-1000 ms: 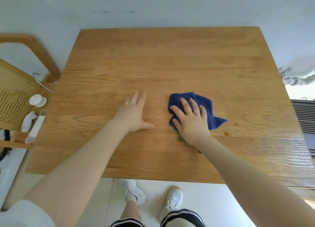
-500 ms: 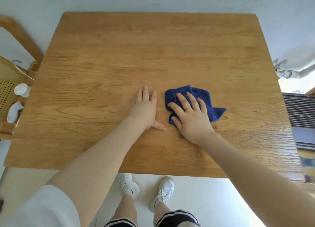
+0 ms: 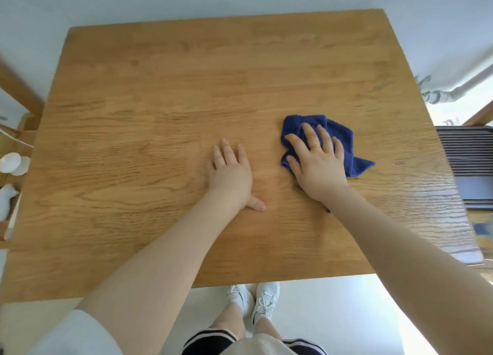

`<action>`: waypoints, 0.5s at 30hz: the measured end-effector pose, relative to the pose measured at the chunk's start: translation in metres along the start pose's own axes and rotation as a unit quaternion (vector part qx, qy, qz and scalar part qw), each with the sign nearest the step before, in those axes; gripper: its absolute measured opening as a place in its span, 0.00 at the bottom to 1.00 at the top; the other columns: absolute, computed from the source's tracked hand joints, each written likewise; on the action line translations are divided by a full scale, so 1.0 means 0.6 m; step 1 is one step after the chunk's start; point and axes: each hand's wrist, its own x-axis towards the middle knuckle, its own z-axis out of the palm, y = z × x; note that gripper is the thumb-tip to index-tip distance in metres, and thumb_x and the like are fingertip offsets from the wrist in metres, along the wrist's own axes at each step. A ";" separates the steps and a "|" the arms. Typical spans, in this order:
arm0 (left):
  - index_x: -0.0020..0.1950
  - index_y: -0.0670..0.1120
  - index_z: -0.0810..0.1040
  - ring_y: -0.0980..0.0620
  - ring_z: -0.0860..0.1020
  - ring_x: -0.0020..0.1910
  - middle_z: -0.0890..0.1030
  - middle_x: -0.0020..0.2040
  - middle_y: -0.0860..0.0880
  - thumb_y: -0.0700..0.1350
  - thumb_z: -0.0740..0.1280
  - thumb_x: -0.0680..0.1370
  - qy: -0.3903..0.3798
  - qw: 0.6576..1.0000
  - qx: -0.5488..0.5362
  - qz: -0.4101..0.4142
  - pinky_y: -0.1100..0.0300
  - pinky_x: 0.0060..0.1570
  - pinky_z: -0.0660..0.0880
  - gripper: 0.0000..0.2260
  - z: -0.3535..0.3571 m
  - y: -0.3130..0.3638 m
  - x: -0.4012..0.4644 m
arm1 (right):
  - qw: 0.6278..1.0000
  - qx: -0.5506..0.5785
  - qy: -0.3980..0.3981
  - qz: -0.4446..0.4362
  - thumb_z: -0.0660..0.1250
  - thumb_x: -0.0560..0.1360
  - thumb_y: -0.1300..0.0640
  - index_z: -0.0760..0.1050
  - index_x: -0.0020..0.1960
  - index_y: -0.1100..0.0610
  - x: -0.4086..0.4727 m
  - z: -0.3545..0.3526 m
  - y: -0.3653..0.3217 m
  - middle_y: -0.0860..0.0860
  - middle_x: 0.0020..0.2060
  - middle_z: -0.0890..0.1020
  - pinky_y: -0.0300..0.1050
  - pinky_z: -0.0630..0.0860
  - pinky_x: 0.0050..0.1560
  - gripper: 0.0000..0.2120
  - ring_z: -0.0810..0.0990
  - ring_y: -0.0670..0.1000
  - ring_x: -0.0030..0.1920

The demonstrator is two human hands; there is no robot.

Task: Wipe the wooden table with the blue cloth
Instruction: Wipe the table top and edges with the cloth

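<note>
In the head view, the cloth (image 3: 340,143) is being pressed flat on the table (image 3: 160,93) by the right hand (image 3: 318,165), fingers spread and straight, no pinch. Compared with half a second ago, cloth and hand are being shifted rightward, away from the left hand (image 3: 230,172), which is resting open on the wood. The wiping is judged to be moving toward the right side.

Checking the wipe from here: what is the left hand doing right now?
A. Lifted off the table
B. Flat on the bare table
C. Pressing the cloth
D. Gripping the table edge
B: the left hand lies flat on the bare table, apart from the cloth, which the right hand presses.
</note>
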 end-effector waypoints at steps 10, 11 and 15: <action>0.75 0.42 0.33 0.36 0.37 0.74 0.33 0.74 0.35 0.68 0.67 0.66 0.035 0.997 0.027 0.064 0.44 0.72 0.43 0.56 0.009 -0.021 -0.019 | 1.000 0.003 -0.024 -0.005 0.50 0.77 0.42 0.64 0.69 0.46 -0.031 -0.018 0.052 0.53 0.72 0.63 0.60 0.56 0.68 0.22 0.58 0.59 0.73; 0.75 0.43 0.34 0.35 0.37 0.74 0.34 0.73 0.35 0.68 0.66 0.66 0.036 0.997 0.031 0.069 0.43 0.72 0.43 0.55 0.011 -0.022 -0.019 | 0.999 0.010 -0.031 0.044 0.50 0.78 0.42 0.62 0.70 0.44 -0.005 -0.021 0.057 0.52 0.74 0.59 0.59 0.52 0.70 0.22 0.53 0.57 0.74; 0.75 0.53 0.33 0.34 0.37 0.73 0.33 0.73 0.33 0.68 0.64 0.68 0.031 0.995 0.038 0.087 0.42 0.72 0.44 0.50 0.013 -0.022 -0.022 | 0.992 0.030 -0.024 0.117 0.51 0.79 0.44 0.57 0.72 0.43 0.023 -0.022 0.047 0.50 0.76 0.53 0.59 0.46 0.71 0.21 0.46 0.56 0.75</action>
